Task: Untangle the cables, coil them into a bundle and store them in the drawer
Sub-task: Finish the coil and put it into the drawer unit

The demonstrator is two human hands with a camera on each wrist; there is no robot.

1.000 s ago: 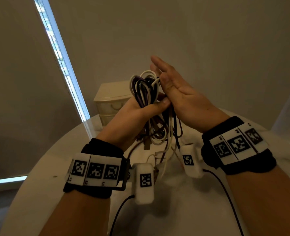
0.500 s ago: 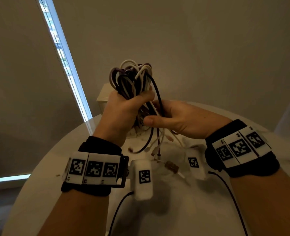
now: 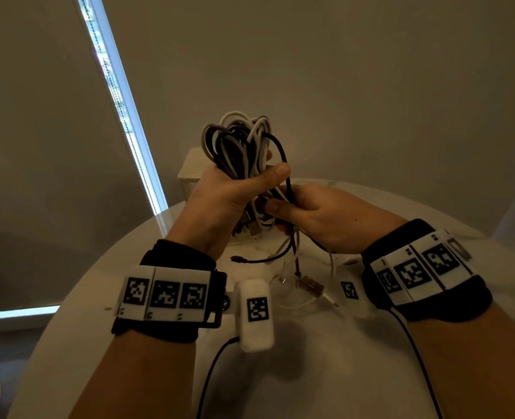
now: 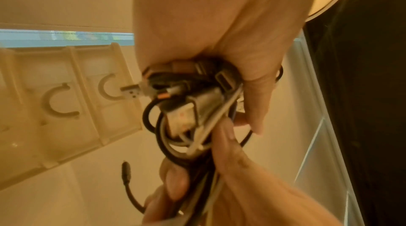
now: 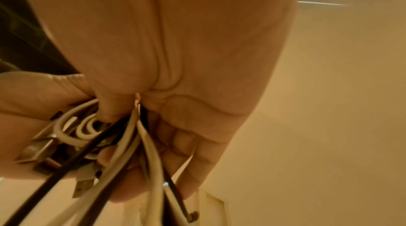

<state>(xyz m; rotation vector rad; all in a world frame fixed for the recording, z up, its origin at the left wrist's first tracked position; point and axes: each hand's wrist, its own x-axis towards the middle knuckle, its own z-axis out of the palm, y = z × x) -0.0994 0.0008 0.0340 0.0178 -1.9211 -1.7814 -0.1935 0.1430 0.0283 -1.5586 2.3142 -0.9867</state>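
Observation:
A bundle of black, white and purple cables [image 3: 241, 146] is held up above the round white table [image 3: 310, 373]. My left hand [image 3: 235, 189] grips the bundle at its middle, thumb across the front. Just below it my right hand [image 3: 307, 210] holds the loose hanging strands [image 3: 292, 243], fingers curled round them. Plugs and cable ends [image 3: 309, 287] dangle to the table. In the left wrist view USB plugs [image 4: 193, 101] stick out under my left hand [image 4: 219, 56]. The right wrist view shows white and black cords [image 5: 131, 151] running through my right hand [image 5: 175, 108]. The cream drawer unit [image 3: 192, 167] stands behind the bundle.
The drawer unit [image 4: 66, 99] shows closed drawer fronts with curved handles in the left wrist view. A window strip [image 3: 120, 101] runs down the wall at left. Marker bands and white camera modules [image 3: 256, 313] sit on both wrists, with black leads trailing toward me.
My right hand, open and flat beside the bundle a second ago, dropped below my left hand and closed on the hanging strands. The bundle was raised a little higher.

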